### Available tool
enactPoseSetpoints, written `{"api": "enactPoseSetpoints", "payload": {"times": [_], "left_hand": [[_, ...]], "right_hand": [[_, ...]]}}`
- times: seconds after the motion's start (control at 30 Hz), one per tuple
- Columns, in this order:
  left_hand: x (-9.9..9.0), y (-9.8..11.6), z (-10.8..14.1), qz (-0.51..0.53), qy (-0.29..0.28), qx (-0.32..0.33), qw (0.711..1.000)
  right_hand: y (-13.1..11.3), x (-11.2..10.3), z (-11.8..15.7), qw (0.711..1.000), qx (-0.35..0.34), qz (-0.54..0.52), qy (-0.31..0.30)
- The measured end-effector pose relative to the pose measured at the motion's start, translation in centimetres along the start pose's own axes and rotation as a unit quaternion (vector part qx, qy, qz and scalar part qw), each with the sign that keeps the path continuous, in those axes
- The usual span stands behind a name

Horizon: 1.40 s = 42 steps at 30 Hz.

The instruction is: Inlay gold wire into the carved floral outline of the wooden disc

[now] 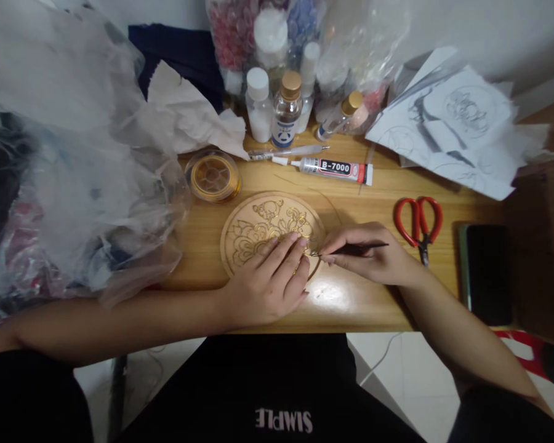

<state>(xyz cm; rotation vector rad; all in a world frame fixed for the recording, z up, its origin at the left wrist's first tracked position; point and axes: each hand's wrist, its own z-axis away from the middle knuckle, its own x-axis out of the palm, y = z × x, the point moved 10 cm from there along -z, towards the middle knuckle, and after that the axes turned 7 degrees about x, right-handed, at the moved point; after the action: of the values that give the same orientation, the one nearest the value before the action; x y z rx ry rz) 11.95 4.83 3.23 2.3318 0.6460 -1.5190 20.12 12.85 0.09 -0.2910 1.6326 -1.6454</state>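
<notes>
A round wooden board [240, 224] lies on the table, with a floral and animal pattern outlined in gold wire. My left hand [272, 280] rests flat across its lower part, fingers stretched out and covering some of the pattern. At the board's right edge, my right hand [369, 252] pinches dark tweezers [357, 248]. Their metal tip meets the pattern close to my left fingertips. A thin loose wire [335, 209] curves over the table above my right hand.
A spool of gold wire [213, 176], a B-7000 glue tube [335, 168] and a pen [300, 151] lie behind the board. Bottles [286, 111] stand farther back. Red-handled scissors [420, 224] and a phone [487, 274] are at right, plastic bags [106, 184] left, paper drawings [457, 123] back right.
</notes>
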Motion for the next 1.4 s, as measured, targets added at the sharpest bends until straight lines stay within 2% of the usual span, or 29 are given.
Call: {"api": "enactPoseSetpoints", "payload": {"times": [0.37, 0.83, 1.23, 1.4], "left_hand": [[0.4, 0.0, 0.3, 0.011, -0.025, 0.0, 1.0], [0.2, 0.0, 0.1, 0.002, -0.023, 0.003, 1.0], [0.3, 0.0, 0.3, 0.027, -0.022, -0.002, 0.999], [0.6, 0.0, 0.4, 0.03, -0.032, -0.006, 0.999]], "right_hand": [[0.0, 0.0, 0.0, 1.0, 0.004, 0.003, -0.003], [0.1, 0.0, -0.1, 1.0, 0.018, -0.001, -0.005], [-0.2, 0.0, -0.1, 1.0, -0.003, -0.002, -0.005], [-0.3, -1.5, 0.1, 0.999, 0.02, 0.001, 0.041]]}}
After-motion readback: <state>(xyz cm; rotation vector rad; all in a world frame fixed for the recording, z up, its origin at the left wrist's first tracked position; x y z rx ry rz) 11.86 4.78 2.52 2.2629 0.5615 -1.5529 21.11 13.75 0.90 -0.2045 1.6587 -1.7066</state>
